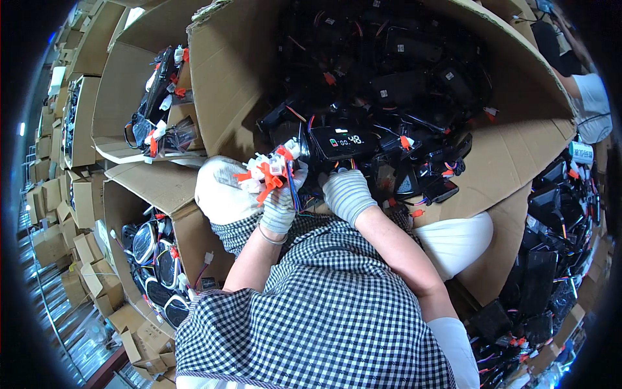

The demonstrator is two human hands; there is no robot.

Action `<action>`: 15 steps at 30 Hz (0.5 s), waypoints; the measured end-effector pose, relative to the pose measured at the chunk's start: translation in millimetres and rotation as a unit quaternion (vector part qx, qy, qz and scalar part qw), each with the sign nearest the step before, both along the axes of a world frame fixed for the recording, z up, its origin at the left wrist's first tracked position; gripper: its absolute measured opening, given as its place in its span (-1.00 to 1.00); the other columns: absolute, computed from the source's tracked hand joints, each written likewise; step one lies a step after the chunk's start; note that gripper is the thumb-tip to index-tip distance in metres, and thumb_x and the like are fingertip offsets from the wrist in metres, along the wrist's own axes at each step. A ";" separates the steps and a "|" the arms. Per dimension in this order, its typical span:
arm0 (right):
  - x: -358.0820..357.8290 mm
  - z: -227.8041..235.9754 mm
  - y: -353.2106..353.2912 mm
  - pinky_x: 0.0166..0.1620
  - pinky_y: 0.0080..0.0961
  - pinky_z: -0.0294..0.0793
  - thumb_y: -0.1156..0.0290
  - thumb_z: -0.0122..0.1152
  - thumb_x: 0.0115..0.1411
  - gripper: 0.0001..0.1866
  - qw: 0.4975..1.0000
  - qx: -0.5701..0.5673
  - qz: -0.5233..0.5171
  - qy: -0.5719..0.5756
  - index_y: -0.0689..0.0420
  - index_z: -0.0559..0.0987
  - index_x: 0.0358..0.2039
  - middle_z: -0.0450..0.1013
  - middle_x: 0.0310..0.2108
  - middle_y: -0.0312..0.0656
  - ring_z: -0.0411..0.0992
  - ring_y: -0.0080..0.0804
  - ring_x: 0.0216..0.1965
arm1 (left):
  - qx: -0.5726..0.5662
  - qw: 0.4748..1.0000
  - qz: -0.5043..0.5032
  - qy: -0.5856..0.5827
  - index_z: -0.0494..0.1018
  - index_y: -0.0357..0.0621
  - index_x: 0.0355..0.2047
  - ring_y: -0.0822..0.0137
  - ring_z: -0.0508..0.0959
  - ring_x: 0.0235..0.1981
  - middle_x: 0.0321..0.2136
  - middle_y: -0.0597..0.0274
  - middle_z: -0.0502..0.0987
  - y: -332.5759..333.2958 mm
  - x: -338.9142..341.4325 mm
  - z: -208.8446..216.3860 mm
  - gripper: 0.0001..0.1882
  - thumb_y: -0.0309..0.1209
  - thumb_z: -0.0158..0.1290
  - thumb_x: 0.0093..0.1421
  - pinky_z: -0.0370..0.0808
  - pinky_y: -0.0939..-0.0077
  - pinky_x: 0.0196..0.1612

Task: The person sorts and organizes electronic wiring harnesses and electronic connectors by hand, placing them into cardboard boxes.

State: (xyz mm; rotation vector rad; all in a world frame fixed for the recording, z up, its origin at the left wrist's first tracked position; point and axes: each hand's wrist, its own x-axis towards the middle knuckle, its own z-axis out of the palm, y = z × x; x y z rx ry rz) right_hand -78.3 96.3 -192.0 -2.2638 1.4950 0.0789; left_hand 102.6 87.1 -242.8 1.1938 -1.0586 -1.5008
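Display unit (343,142), black, screen lit: held at the near edge of the large cardboard box (227,97), above a heap of like units (402,71). Wire bundle with white and orange connectors (265,174): gripped in the closed fingers of the left hand (280,201), gloved. Right hand (348,194), gloved: fingers curled beneath the unit. Progress is judged early; many units remain. Side boxes (129,97) are crowded close; free room is left only above the box.
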 end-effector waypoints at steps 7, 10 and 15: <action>-25.6 9.8 9.0 -0.34 -0.25 0.43 0.23 0.01 0.13 -0.77 0.968 -0.094 -0.176 -0.153 0.11 0.54 -0.40 0.50 -0.53 -0.10 0.47 -0.13 -0.42 | 0.040 0.972 0.119 0.199 0.42 -0.11 -0.22 0.44 0.46 -0.27 -0.31 0.32 0.48 4.6 -13.7 35.5 -0.82 -0.34 -0.01 0.21 0.40 0.52 -0.17; -60.3 -5.3 25.0 -0.26 -0.34 0.44 0.20 0.00 0.19 -0.72 0.872 -0.207 -0.297 -0.330 0.14 0.55 -0.35 0.52 -0.45 -0.08 0.47 -0.15 -0.41 | -0.094 0.996 0.013 0.004 0.36 -0.15 -0.10 0.43 0.44 -0.21 -0.19 0.25 0.42 2.6 -2.2 22.0 -0.75 -0.31 -0.12 0.28 0.39 0.50 -0.13; -95.6 -4.5 37.0 -0.25 -0.29 0.43 0.16 -0.01 0.22 -0.68 0.794 0.081 -0.491 -0.349 0.16 0.54 -0.39 0.52 -0.43 -0.03 0.50 -0.16 -0.34 | -0.086 0.901 -0.093 -0.414 0.21 -0.13 0.03 0.32 0.41 -0.16 -0.11 0.18 0.30 -4.5 -3.2 18.1 -0.58 -0.22 -0.08 0.22 0.37 0.35 -0.11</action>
